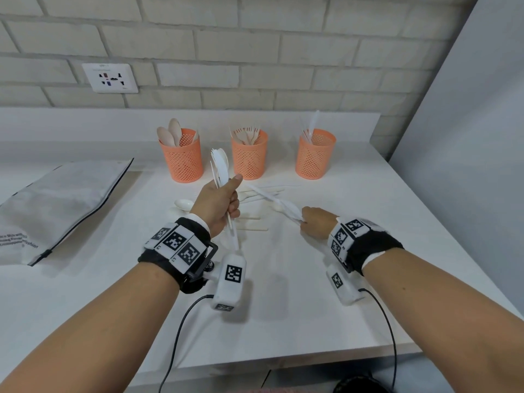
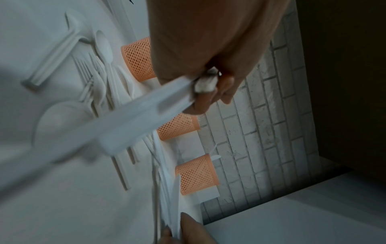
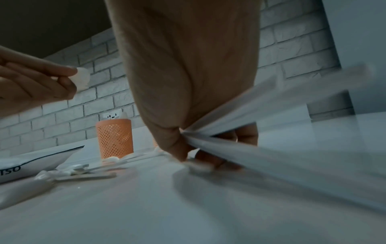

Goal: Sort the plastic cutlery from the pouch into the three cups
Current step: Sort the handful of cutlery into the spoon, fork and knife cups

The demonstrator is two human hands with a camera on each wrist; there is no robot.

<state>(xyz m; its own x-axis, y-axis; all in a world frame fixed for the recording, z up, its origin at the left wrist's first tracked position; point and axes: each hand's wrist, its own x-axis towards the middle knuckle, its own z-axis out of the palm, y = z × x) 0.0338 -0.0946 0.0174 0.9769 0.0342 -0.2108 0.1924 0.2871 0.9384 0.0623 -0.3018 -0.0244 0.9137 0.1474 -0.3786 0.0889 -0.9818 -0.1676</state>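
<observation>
Three orange mesh cups stand in a row at the back: the left cup [image 1: 181,157] holds spoons, the middle cup [image 1: 249,154] forks, the right cup [image 1: 315,154] knives. My left hand [image 1: 218,205] grips a bunch of white knives [image 1: 220,168] upright above the table. Low over the table, my right hand [image 1: 314,225] pinches the handles of a few white knives [image 1: 278,201] that slant away to the left. Loose white cutlery [image 1: 255,194] lies between my hands and the cups. The grey pouch [image 1: 56,205] lies flat at the left.
A white brick wall with a socket plate [image 1: 110,78] backs the white table [image 1: 283,293]. A grey panel [image 1: 467,109] closes the right side. Cables run from both wrist cameras over the table's front edge.
</observation>
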